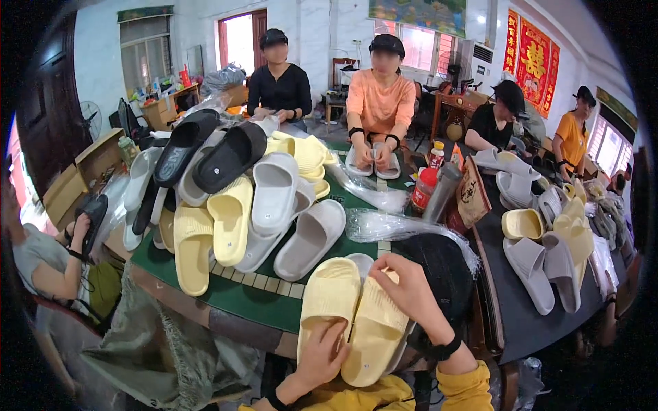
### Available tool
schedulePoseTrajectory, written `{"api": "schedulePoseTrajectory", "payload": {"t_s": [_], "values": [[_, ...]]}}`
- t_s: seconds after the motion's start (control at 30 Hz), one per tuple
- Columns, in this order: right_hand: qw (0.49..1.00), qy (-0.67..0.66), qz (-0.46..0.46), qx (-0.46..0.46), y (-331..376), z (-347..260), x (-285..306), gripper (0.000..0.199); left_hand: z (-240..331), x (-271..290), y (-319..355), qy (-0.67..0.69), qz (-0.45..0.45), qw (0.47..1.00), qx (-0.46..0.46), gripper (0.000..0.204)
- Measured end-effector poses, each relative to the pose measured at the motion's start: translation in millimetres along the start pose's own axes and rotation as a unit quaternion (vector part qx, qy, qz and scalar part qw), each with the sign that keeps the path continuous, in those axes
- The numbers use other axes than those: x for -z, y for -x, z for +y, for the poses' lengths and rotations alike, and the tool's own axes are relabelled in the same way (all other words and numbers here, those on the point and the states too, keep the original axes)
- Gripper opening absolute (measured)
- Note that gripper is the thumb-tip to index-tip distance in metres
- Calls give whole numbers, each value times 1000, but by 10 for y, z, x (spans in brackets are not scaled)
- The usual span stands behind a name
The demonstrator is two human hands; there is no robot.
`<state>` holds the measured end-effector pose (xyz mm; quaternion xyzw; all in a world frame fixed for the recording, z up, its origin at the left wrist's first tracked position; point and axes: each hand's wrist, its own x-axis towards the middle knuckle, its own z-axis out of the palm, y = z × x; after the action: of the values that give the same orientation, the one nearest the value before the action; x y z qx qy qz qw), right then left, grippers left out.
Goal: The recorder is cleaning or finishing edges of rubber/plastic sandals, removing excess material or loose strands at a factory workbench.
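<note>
Head view: two yellow slippers are held side by side at the near edge of the worktop, directly in front of the person. Their long axes run away from the body, heels low in the picture, toes up toward the pile. The pair leans slightly to the right.

The left hand is laid on the heel end of the left slipper, fingers spread over the sole, thumb side against the seam between the two. The right hand is curled over the toe end of the right slipper from the outer side, fingers closed on its edge. So the hands are apart, one at each end of the pair, on opposite slippers. A grey slipper shows just beyond the toes, partly hidden by the pair.

The pile of grey, yellow and black slippers is heaped further out and to the left, nearer the left hand. Clear plastic bags lie beyond the right hand, close to it.
</note>
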<state>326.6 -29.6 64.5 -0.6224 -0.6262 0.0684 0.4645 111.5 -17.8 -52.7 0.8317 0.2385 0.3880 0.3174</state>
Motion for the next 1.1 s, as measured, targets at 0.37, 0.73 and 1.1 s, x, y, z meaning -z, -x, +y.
{"api": "schedulePoseTrajectory", "payload": {"t_s": [0.37,0.73,1.1], "values": [[946,-286,42,-145,436,149,-367,11,117,89,11,-41,-36,998,-38,52],[891,-411,89,-174,433,306,-313,10,235,652,-883,5,-45,998,-35,24],[867,-442,118,-198,510,365,-399,11,-33,179,-1477,78,-141,986,-36,44]]}}
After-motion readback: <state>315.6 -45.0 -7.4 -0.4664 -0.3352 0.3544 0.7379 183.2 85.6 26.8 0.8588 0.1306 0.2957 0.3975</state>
